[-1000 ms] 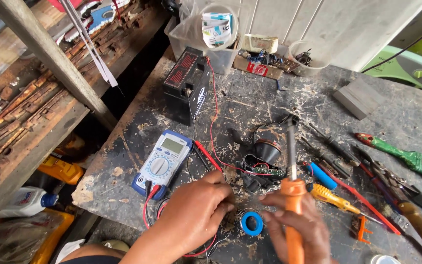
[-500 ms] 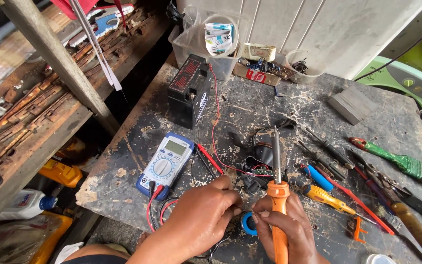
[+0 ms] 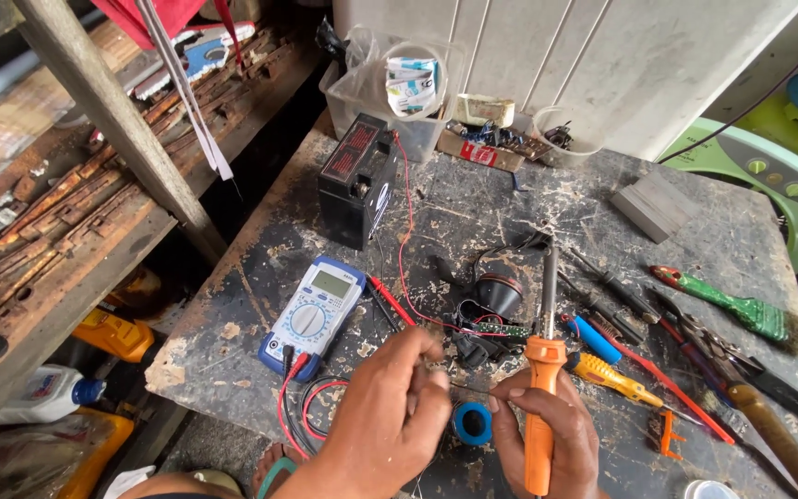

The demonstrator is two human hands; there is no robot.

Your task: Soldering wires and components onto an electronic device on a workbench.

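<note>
Worktop (image 3: 510, 212): showing as grey, rough and flaking, looking like worn painted board.
Soldering iron (image 3: 541, 407): gleaming with a glossy orange plastic handle in the lower middle, its shaft looking like dull grey metal.
Multimeter (image 3: 314, 305): showing smooth blue and pale plastic, faintly shiny, at centre left.
Battery (image 3: 355, 180): appearing as matt black plastic.
Tape roll (image 3: 473, 423): shining as glossy blue plastic.
Brush (image 3: 736, 310): showing a chipped green painted handle at right, bristles looking coarse.
Tub (image 3: 371, 88): looking like clear, cloudy plastic at the top.
Shelf (image 3: 94, 231): looking like rough, weathered wood at left, carrying rusty metal bars.
Wall panel (image 3: 556, 55): appearing smooth, pale and ribbed.
</note>
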